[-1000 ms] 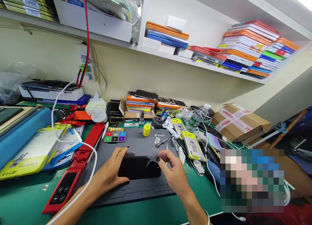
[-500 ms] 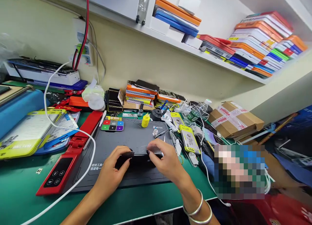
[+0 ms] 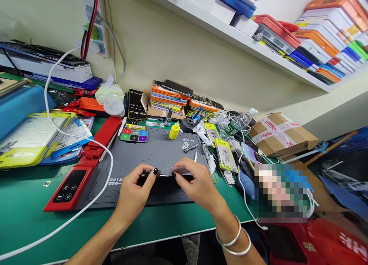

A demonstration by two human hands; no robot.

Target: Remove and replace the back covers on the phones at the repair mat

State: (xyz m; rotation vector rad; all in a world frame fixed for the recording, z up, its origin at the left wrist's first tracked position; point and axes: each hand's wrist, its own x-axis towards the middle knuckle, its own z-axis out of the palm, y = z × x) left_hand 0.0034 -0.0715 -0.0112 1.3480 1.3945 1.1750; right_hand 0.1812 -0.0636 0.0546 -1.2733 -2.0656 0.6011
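Note:
A black phone (image 3: pixel 166 178) lies flat on a grey work mat (image 3: pixel 161 150), mostly covered by my hands. My left hand (image 3: pixel 136 192) curls round its left end, thumb on the top edge. My right hand (image 3: pixel 198 186) pinches a thin clear film (image 3: pixel 176 170) over the phone's far edge, fingers closed. Both hands meet above the screen. Silver bangles (image 3: pixel 232 242) circle my right wrist.
On the mat stand a yellow bottle (image 3: pixel 174 131), a colour-block tray (image 3: pixel 134 134) and small tweezers (image 3: pixel 192 147). A red device (image 3: pixel 83 169) and a white cable (image 3: pixel 71 215) lie to the left. Yellow packets (image 3: pixel 225 154), a water bottle (image 3: pixel 237 124) and a cardboard box (image 3: pixel 283 134) sit to the right.
My hands have closed in over the phone, from flat beside it to pinching the film at its far edge. The view has tilted down.

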